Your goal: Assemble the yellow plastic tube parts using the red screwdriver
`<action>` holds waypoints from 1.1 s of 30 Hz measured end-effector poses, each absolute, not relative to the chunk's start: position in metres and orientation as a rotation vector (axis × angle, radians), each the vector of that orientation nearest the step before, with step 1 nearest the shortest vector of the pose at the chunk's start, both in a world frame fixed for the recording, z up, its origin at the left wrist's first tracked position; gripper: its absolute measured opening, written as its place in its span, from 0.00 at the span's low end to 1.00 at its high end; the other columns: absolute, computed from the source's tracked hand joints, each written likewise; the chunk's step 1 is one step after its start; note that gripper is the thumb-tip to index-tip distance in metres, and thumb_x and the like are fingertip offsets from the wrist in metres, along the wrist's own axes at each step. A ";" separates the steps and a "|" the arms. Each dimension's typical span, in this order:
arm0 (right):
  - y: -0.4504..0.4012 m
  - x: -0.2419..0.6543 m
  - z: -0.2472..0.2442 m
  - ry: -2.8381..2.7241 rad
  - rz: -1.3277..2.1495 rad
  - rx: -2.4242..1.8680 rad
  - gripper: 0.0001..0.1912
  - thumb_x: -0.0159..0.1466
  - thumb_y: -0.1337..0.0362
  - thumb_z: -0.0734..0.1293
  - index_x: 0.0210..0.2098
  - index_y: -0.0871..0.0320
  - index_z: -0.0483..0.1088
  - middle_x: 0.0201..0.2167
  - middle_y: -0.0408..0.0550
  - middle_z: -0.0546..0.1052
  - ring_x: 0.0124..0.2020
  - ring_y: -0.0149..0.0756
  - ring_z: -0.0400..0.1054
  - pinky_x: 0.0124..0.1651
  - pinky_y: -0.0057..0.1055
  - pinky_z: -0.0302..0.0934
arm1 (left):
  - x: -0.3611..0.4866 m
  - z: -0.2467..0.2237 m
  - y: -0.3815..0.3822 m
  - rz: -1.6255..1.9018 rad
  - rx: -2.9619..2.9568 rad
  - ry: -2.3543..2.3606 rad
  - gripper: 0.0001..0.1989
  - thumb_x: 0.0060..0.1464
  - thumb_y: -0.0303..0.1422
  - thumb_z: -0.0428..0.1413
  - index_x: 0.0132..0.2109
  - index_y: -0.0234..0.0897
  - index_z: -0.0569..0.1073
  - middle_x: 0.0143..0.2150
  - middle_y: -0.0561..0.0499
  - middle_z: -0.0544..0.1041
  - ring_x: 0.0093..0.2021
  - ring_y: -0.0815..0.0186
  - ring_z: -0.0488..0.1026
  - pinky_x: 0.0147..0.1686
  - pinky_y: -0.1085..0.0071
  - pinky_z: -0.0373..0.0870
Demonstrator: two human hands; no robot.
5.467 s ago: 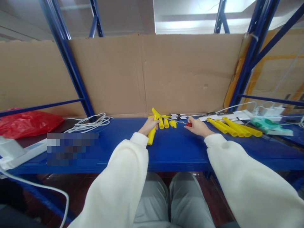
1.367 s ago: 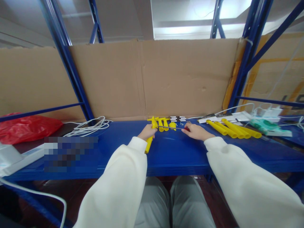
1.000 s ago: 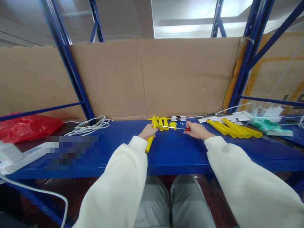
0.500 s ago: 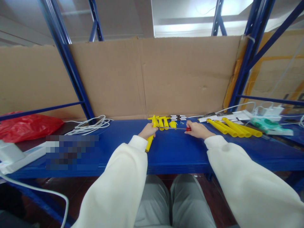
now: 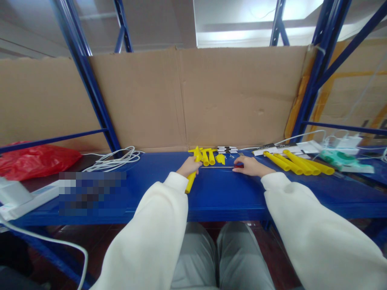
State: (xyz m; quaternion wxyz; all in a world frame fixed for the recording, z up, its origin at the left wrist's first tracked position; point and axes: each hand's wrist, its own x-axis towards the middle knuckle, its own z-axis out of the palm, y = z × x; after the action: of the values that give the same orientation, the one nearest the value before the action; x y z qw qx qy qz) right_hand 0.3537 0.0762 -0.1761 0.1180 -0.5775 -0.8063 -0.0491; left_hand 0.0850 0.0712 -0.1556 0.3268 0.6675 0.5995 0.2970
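My left hand (image 5: 189,166) is wrapped round a yellow tubular part (image 5: 191,182), which slants toward the table's front edge. My right hand (image 5: 248,166) is at the red handle of a screwdriver (image 5: 238,165), fingers curved over it. The metal shaft points left toward the yellow part and lies low over the blue table (image 5: 223,189). Whether its tip touches the part cannot be made out. Just behind the shaft are more yellow tube pieces (image 5: 208,157) and small yellow pieces (image 5: 220,159).
Several yellow tubes (image 5: 298,163) lie at the right, near a green-and-white object (image 5: 341,159). Black-and-white items (image 5: 226,149) rest against the cardboard (image 5: 226,96). Coiled white cable (image 5: 116,159) and a red bag (image 5: 36,161) are at the left.
The screwdriver has dropped lower, its shaft now close to the table. My right fingers have loosened and spread somewhat over the handle. My left hand has barely moved.
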 end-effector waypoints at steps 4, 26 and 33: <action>0.075 0.353 -0.176 -2.346 -0.058 -1.712 0.17 0.64 0.54 0.66 0.47 0.56 0.74 0.45 0.54 0.80 0.46 0.45 0.74 0.48 0.38 0.66 | 0.085 -0.155 0.070 0.773 1.752 1.575 0.09 0.58 0.24 0.50 0.42 0.29 0.74 0.13 0.59 0.63 0.14 0.70 0.62 0.18 0.77 0.63; 0.095 0.291 -0.166 -2.388 0.025 -1.788 0.30 0.72 0.50 0.49 0.65 0.55 0.63 0.64 0.57 0.68 0.64 0.51 0.63 0.63 0.47 0.57 | 0.087 -0.156 0.073 0.801 1.760 1.548 0.07 0.59 0.24 0.51 0.41 0.30 0.74 0.13 0.59 0.64 0.13 0.71 0.62 0.17 0.78 0.62; 0.113 0.276 -0.168 -2.445 -0.004 -1.814 0.28 0.72 0.54 0.49 0.59 0.59 0.70 0.62 0.60 0.70 0.62 0.50 0.65 0.61 0.47 0.59 | 0.089 -0.155 0.072 0.790 1.793 1.546 0.08 0.58 0.22 0.50 0.40 0.29 0.74 0.13 0.59 0.65 0.14 0.71 0.63 0.18 0.77 0.63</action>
State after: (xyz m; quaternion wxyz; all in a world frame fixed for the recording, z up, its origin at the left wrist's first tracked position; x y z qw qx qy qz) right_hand 0.2755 0.1129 -0.1681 0.0488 -0.5951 -0.8022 -0.0012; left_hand 0.0890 0.0717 -0.1548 0.3171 0.6813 0.5875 0.3002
